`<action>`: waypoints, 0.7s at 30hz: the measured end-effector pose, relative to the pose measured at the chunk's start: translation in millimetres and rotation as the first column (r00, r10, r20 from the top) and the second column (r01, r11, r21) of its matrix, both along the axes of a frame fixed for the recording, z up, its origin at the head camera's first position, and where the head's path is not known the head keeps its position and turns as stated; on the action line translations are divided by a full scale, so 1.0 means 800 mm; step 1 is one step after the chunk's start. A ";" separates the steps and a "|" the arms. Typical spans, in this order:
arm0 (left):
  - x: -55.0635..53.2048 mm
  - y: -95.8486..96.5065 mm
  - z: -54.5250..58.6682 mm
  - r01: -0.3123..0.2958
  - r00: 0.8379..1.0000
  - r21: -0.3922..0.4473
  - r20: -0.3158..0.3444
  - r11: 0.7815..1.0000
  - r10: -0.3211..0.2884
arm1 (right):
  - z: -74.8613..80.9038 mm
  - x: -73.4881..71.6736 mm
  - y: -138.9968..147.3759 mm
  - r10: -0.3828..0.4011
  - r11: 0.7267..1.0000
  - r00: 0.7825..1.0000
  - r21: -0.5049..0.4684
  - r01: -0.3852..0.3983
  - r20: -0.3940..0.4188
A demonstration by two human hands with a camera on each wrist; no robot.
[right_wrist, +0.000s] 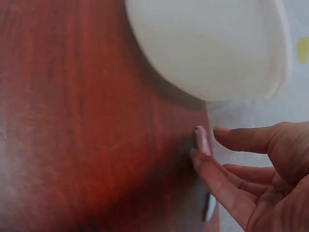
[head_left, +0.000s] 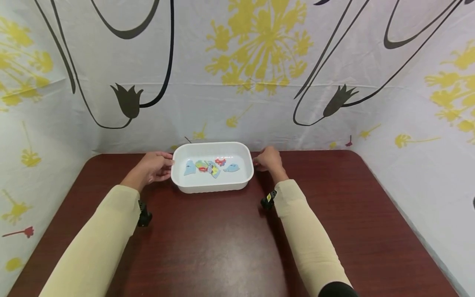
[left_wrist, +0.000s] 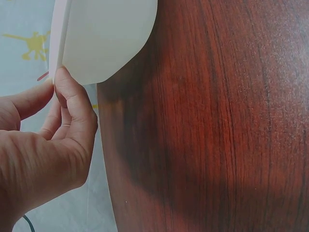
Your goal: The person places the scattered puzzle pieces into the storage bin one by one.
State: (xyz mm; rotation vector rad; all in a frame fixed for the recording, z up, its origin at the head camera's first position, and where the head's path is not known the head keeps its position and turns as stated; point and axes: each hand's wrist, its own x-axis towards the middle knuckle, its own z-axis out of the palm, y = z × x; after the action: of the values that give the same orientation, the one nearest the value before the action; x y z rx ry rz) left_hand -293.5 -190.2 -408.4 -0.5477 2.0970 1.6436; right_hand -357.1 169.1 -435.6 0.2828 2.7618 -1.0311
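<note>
A white plastic tray (head_left: 212, 188) stands near the table's far edge. In it lie several flat, irregular, colourful pieces: a pale blue piece (head_left: 190, 167) at left, a small red piece (head_left: 220, 162), a blue piece (head_left: 231, 168) at right, and multicoloured ones in the middle. My left hand (head_left: 153, 167) pinches the tray's left rim between thumb and fingertips. Just off the tray's right end is my right hand (head_left: 270, 160), thumb and index finger apart. Beside its fingertips, a thin pink-and-white object (right_wrist: 203, 141) is partly hidden by the fingers; its kind is unclear.
The dark red-brown table (head_left: 208, 247) has a patterned white cloth (head_left: 193, 62) hanging behind it and at both sides. Each wrist carries a small black camera, one at the left wrist (head_left: 144, 214) and one at the right wrist (head_left: 268, 201).
</note>
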 end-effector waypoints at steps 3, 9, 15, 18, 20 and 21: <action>0.000 0.001 0.000 -0.008 1.000 -0.002 0.001 1.000 0.008 | -0.005 0.001 -0.002 -0.013 1.000 0.999 -0.019 0.013 0.030; -0.001 0.001 0.000 -0.011 1.000 -0.005 0.003 1.000 0.011 | -0.013 0.004 -0.004 -0.009 1.000 1.000 0.023 0.009 0.013; -0.001 0.001 0.000 -0.022 1.000 -0.004 0.001 1.000 0.022 | -0.012 0.001 -0.006 -0.017 1.000 1.000 0.007 0.016 0.021; -0.001 0.000 0.001 -0.019 1.000 -0.004 0.000 1.000 0.019 | -0.011 0.001 -0.007 -0.019 1.000 1.000 0.023 0.018 0.004; 0.000 0.000 0.001 -0.014 1.000 -0.001 -0.001 1.000 0.014 | -0.010 0.003 -0.007 -0.019 0.999 1.000 0.037 0.019 -0.017; 0.000 0.000 0.001 -0.012 1.000 -0.002 -0.001 1.000 0.012 | -0.010 0.003 -0.007 -0.018 0.999 0.999 0.047 0.019 -0.030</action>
State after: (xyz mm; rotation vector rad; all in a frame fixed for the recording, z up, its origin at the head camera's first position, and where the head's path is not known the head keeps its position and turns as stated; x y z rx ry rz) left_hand -293.3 -190.1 -407.7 -0.5617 2.0997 1.6491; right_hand -354.3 163.2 -443.3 0.3033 2.8181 -0.9824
